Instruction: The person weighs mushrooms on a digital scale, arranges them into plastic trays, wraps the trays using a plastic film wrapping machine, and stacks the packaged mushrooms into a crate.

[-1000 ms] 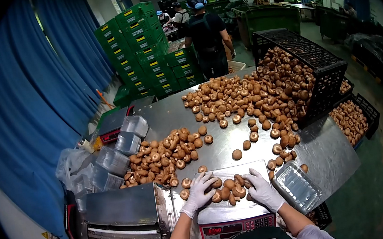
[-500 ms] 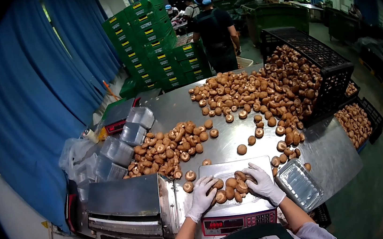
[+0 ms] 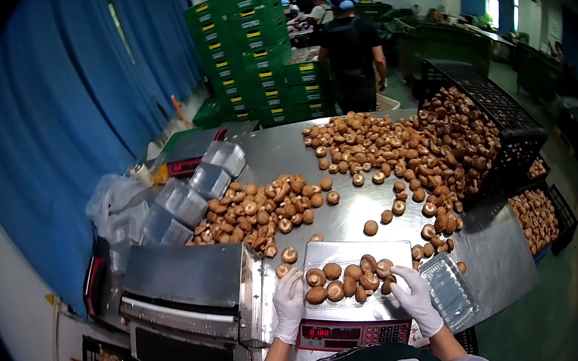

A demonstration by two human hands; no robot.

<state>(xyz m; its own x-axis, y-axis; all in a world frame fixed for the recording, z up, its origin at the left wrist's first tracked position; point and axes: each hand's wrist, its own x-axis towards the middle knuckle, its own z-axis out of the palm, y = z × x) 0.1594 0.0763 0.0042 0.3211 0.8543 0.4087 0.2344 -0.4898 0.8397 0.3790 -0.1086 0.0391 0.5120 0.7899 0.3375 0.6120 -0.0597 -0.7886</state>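
Several brown shiitake mushrooms (image 3: 349,285) lie in a rough double row on the scale (image 3: 332,248); a faint clear plastic tray seems to be under them. Red digits glow on the scale's display (image 3: 318,332). My left hand (image 3: 290,309), in a white glove, is at the scale's left edge, fingers extended and close to a loose mushroom (image 3: 283,270). At the right end of the row is my gloved right hand (image 3: 417,300), its thumb and fingers apart beside a mushroom (image 3: 388,284); whether they touch it I cannot tell.
A clear plastic tray (image 3: 450,292) stands right of the scale. Mushroom heaps (image 3: 264,208) cover parts of the steel table (image 3: 349,206), one spilling from a tipped black crate (image 3: 502,113). Stacked clear trays (image 3: 183,201) and a metal machine (image 3: 182,275) are left. A person (image 3: 352,55) stands beyond.
My hands have moved apart, away from the mushrooms, which are now spread in a wider row. The display's digits differ. The whole view has shifted slightly.
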